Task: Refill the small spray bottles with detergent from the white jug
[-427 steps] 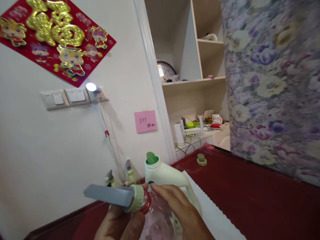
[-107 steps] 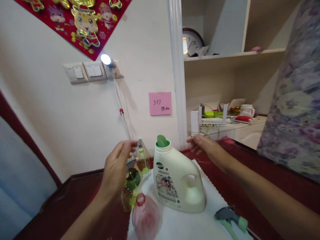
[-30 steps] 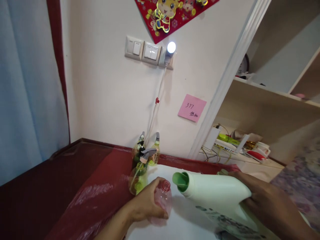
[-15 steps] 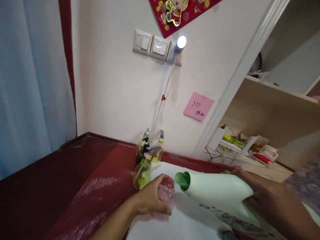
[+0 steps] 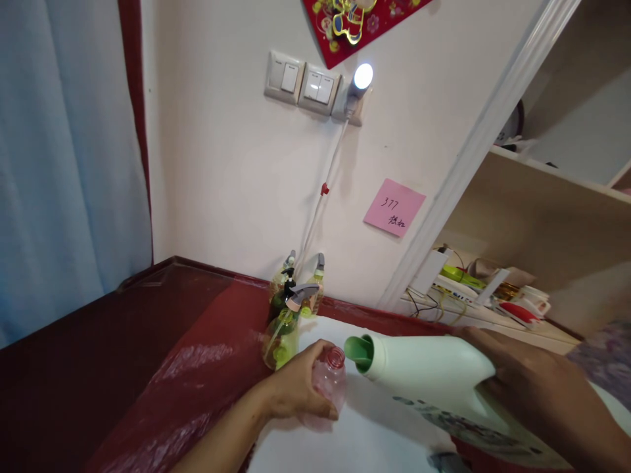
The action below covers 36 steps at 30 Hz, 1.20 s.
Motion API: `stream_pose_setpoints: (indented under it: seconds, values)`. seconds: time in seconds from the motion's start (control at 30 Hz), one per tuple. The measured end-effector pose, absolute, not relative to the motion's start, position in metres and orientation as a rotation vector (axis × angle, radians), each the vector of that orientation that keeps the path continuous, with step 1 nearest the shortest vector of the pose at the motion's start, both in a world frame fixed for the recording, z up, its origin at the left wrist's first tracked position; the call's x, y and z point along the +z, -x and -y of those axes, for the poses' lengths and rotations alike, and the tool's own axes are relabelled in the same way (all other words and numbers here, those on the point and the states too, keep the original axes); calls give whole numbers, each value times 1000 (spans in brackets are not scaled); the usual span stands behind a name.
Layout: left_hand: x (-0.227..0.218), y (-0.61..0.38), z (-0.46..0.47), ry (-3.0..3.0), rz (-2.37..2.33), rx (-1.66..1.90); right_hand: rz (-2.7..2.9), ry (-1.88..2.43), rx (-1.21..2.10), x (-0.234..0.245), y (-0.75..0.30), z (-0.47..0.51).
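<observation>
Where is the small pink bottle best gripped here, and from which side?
Pink bottle: around the body, below the neck, from the left, as the left hand does. Its open mouth faces up and the green spout of the tilted white jug sits close on its right, so neck and right side likely should stay free.

Head cam, sole view: fwd/down, tilted, close over left hand (image 5: 296, 389), facing wall (image 5: 221, 197).

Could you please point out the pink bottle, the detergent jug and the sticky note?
pink bottle (image 5: 332, 381), head view, shoulder below neck
detergent jug (image 5: 424, 371), head view, white body
sticky note (image 5: 394, 207), head view, centre
</observation>
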<state>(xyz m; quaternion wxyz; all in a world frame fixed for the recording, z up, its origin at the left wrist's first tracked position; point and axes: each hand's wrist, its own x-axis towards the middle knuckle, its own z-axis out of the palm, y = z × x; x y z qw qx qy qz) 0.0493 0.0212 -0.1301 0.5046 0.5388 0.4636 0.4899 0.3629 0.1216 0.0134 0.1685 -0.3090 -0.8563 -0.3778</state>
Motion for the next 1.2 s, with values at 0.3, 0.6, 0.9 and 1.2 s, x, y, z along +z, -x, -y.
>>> stream_pose_setpoints:
  seconds: [0.3,0.6,0.9,1.2]
  values:
    - [-134,-50,-22,-1272,-1082,1174,2472,597,-1221,21,-365,-136]
    - [-133,-50,-22,-1287,-1080,1174,2477,547,-1219,24,-363,-134]
    - [-130,-49,-20,-1322,-1101,1174,2565,696,-1131,25,-368,-140]
    - [-128,-49,-21,-1331,-1157,1128,2559,693,-1131,32,-363,-136]
